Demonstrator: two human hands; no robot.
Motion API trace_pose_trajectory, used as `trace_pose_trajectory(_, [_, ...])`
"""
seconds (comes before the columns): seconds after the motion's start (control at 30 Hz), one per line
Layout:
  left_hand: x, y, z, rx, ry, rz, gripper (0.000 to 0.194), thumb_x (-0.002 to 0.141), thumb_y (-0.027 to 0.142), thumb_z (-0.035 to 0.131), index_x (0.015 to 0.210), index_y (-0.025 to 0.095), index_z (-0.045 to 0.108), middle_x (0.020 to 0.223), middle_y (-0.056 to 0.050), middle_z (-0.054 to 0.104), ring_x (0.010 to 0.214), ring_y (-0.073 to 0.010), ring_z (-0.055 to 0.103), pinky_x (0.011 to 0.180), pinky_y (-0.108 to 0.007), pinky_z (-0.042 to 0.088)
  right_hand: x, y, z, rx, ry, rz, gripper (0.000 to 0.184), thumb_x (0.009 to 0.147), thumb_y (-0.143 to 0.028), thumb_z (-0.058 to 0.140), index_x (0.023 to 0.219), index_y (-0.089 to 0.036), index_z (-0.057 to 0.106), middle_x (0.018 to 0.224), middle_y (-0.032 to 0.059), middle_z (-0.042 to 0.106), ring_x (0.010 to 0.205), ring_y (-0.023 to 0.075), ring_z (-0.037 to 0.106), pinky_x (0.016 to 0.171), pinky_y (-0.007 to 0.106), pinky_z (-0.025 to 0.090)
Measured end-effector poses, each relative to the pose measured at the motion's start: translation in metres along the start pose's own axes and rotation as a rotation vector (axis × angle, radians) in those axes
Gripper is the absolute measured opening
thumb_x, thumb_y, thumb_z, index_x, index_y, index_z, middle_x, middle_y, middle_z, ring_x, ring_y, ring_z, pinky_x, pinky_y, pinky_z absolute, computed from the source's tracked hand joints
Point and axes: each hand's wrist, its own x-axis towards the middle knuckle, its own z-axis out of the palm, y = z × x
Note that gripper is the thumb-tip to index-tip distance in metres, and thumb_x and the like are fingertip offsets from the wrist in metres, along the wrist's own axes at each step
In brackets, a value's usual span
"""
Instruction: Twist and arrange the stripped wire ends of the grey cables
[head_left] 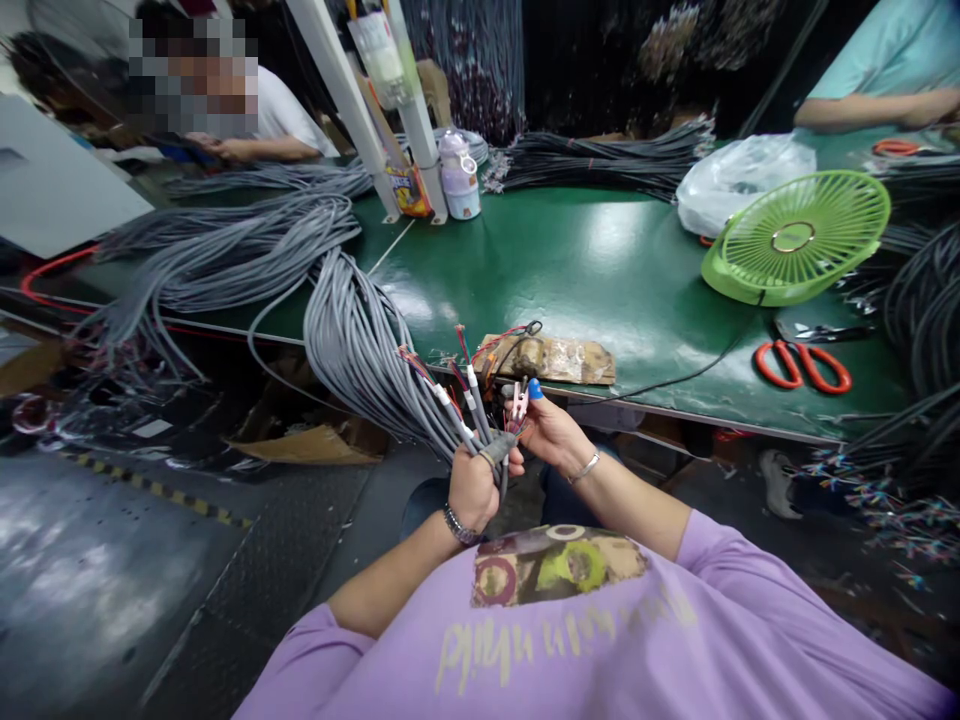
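Note:
My left hand (pixel 475 482) is wrapped round the ends of several grey cables (pixel 360 340), with a grey covering on its thumb. White-banded cable ends with thin coloured wires (pixel 420 365) stick up out of that grip. Close by on the right, my right hand (pixel 551 430) pinches the thin wires of a cable end; a blue cap (pixel 535 389) covers one fingertip. Small pale pieces show at these fingers, too small to name. Just beyond the hands, a taped wooden block (pixel 577 361) lies at the bench edge, with a black cord beside it.
On the green bench (pixel 525 270), a green fan (pixel 795 240), red-handled scissors (pixel 802 366) and a plastic bag (pixel 742 175) stand right. A bottle (pixel 459 178) stands by a white post. Grey cable bundles (pixel 247 240) lie left. Two people (pixel 289 115) sit across the bench.

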Motion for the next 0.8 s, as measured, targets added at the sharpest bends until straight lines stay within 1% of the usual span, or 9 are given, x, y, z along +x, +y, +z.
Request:
trace_pose_trajectory(0.13, [-0.001,0.001,0.000,0.008,-0.002,0.010,0.022,0.062,0.032,0.074,0.067,0.014,0.061,0.052,0.001,0.062,0.046,-0.0110,0.060,0.045,-0.020,0.049,0.000,0.000,0.000,-0.012,0.018,0.009,0.033,0.080,-0.047,0.063,0.072,-0.015,0.064,0.062,0.0007,0.067,0.053,0.0101,0.057,0.052,0.022,0.048])
trace_pose_trajectory(0.3, [0.001,0.002,0.001,0.038,0.015,-0.017,0.024,0.060,0.032,0.076,0.065,0.013,0.062,0.051,0.001,0.062,0.045,-0.0112,0.059,0.044,-0.020,0.049,0.001,0.000,0.002,-0.002,0.022,-0.014,0.033,0.080,-0.047,0.063,0.074,-0.014,0.065,0.061,0.0004,0.065,0.053,0.0094,0.056,0.053,0.021,0.048])
trace_pose_trajectory(0.4, [0.001,0.001,0.001,0.036,0.019,-0.017,0.025,0.059,0.032,0.077,0.067,0.013,0.062,0.052,0.001,0.062,0.045,-0.0111,0.059,0.044,-0.020,0.049,-0.001,0.001,0.003,-0.006,0.013,-0.013,0.036,0.079,-0.051,0.062,0.074,-0.014,0.064,0.062,0.0007,0.064,0.052,0.0095,0.055,0.052,0.022,0.047])
trace_pose_trajectory(0.53, [0.000,0.000,0.001,0.011,0.001,0.016,0.024,0.061,0.032,0.076,0.069,0.014,0.061,0.054,0.001,0.063,0.046,-0.0105,0.059,0.044,-0.019,0.049,-0.003,0.002,0.001,-0.039,-0.025,0.010,0.043,0.078,-0.059,0.058,0.075,-0.016,0.063,0.064,0.0012,0.063,0.053,0.0106,0.053,0.052,0.023,0.047])
trace_pose_trajectory(0.67, [-0.002,-0.001,0.001,0.006,-0.003,0.044,0.023,0.062,0.031,0.076,0.068,0.015,0.061,0.053,0.001,0.063,0.044,-0.0099,0.058,0.041,-0.018,0.047,-0.007,-0.001,-0.002,-0.043,-0.069,0.014,0.049,0.080,-0.064,0.051,0.077,-0.016,0.063,0.070,0.0029,0.064,0.057,0.0116,0.055,0.054,0.024,0.047])
trace_pose_trajectory(0.8, [-0.005,-0.003,-0.001,0.026,-0.030,0.064,0.019,0.065,0.029,0.074,0.067,0.014,0.061,0.054,0.001,0.064,0.045,-0.0095,0.058,0.043,-0.018,0.048,-0.012,-0.007,-0.007,-0.101,-0.127,0.080,0.054,0.082,-0.065,0.045,0.084,-0.015,0.064,0.074,0.0043,0.065,0.057,0.0120,0.055,0.054,0.026,0.047])
